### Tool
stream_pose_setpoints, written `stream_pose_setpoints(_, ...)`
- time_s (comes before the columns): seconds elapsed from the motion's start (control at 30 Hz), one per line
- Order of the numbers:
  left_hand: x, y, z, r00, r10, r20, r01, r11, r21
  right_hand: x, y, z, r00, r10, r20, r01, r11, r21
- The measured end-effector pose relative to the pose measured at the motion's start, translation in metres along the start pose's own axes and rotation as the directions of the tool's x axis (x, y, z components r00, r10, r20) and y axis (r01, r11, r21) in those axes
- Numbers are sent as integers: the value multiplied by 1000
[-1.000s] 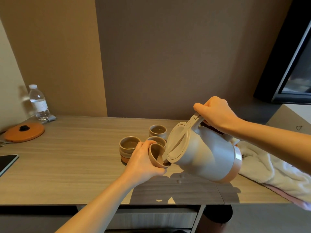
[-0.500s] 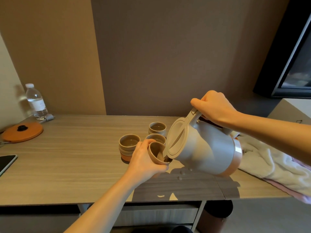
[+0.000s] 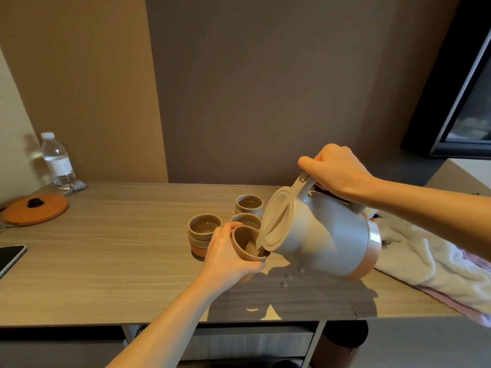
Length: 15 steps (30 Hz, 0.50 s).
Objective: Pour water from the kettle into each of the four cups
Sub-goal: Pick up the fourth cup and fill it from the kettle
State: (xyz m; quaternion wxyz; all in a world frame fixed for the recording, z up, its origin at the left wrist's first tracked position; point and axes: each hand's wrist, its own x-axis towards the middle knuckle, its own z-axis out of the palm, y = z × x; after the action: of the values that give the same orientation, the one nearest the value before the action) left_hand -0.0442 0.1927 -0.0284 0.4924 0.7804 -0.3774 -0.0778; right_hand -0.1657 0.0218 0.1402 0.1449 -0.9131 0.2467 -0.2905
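My right hand [image 3: 337, 173] grips the handle of a grey kettle [image 3: 326, 235] with a beige lid, tipped steeply to the left above the table [image 3: 119, 261]. Its spout sits at the rim of a brown cup [image 3: 243, 243], which my left hand [image 3: 228, 258] holds tilted toward the kettle, lifted off the table. Three more cups stand behind: one at the left [image 3: 204, 229], one in the middle [image 3: 245, 220], partly hidden, and one at the back [image 3: 248, 204]. Liquid shows in those three.
A few water drops [image 3: 288, 277] lie on the table under the kettle. A white towel [image 3: 425, 258] lies at the right edge. At the far left are a water bottle [image 3: 57, 162], an orange lid [image 3: 36, 208] and a dark phone [image 3: 9, 257].
The kettle has risen slightly and stays tipped at the held cup. Both hands have shifted only a little; the view has drifted slightly.
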Motion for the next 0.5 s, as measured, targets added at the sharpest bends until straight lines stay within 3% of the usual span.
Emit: stream_pose_setpoints(0.5, -1, -2, 6, 1000, -7, 5, 7, 999, -36, -4, -9, -2, 999, 4, 34, -2, 998, -59)
